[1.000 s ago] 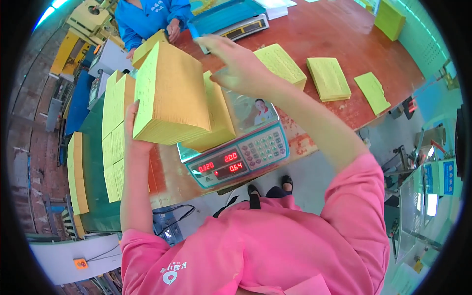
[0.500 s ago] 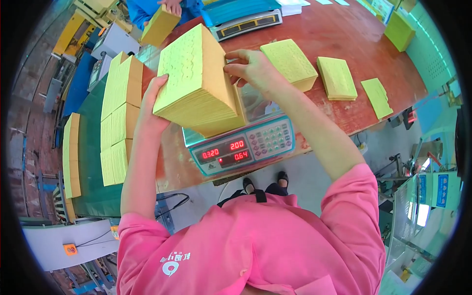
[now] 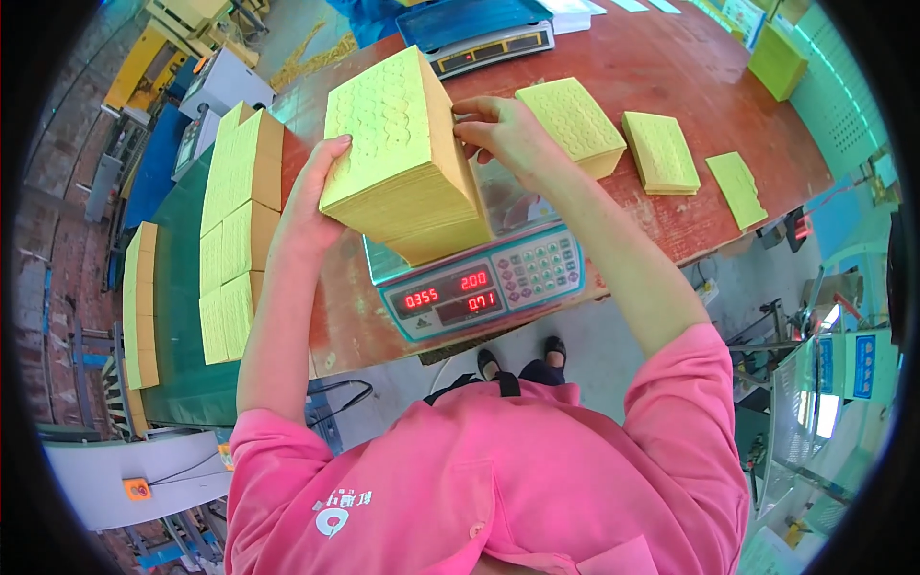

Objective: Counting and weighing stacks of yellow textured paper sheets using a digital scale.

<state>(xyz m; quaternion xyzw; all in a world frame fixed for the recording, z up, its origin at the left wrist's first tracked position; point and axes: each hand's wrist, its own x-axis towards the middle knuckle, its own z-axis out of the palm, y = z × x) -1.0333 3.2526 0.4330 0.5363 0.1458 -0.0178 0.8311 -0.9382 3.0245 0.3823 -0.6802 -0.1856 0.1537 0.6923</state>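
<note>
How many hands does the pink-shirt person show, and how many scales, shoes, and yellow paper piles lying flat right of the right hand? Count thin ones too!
Hands: 2 (left hand, right hand)
Scales: 2 (near scale, far scale)
Shoes: 2
Yellow paper piles: 3
Total: 9

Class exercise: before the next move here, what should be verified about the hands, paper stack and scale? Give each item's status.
1. Left hand on the large yellow stack: ok, thumb on its left edge.
2. Right hand pressing the stack's right side: cannot tell; its fingers are there, contact unclear.
3. Stack's underside fully supported: cannot tell, hidden.
4. Display lit: ok, red digits.
5. Keypad uncovered: ok.
6. Scale free of overhanging paper: not ok.
</note>
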